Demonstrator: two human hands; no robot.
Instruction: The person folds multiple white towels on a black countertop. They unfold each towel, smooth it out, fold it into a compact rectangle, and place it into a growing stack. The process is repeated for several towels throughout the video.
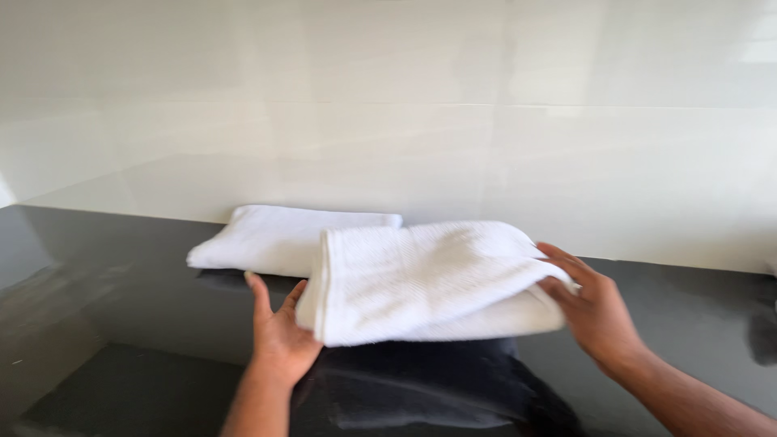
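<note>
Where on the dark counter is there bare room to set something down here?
Bare counter lies left of the left hand, out to the wall. Another bare patch sits right of the right hand. The middle is crowded: front towel in both hands, back towel lying against the wall.
</note>
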